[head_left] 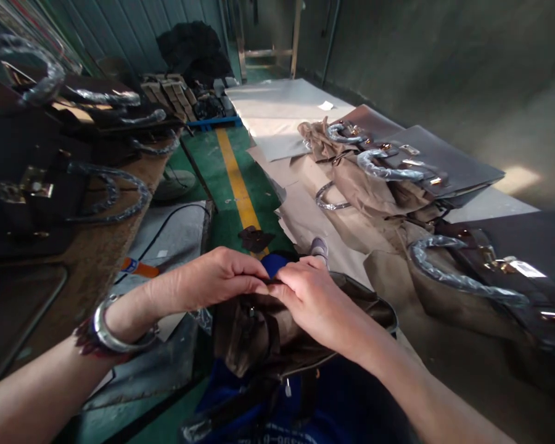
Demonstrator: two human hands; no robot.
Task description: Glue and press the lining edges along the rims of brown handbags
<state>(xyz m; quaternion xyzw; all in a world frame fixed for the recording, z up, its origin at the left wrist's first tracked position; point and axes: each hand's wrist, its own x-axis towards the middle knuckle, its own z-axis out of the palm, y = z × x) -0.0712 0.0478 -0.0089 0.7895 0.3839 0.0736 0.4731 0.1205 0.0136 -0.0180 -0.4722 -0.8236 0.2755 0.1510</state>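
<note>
A dark brown leather handbag rests in front of me, low in the view. My left hand, with a silver bangle at the wrist, pinches a thin dark strip at the bag's top edge. My right hand meets it from the right, fingers closed on the same strip where the fingertips touch. What lies under the fingers is hidden.
Several finished brown handbags with plastic-wrapped handles lie on brown paper on the table at right. Dark bags stand on the bench at left. A green floor with a yellow line runs between. Blue fabric shows below the bag.
</note>
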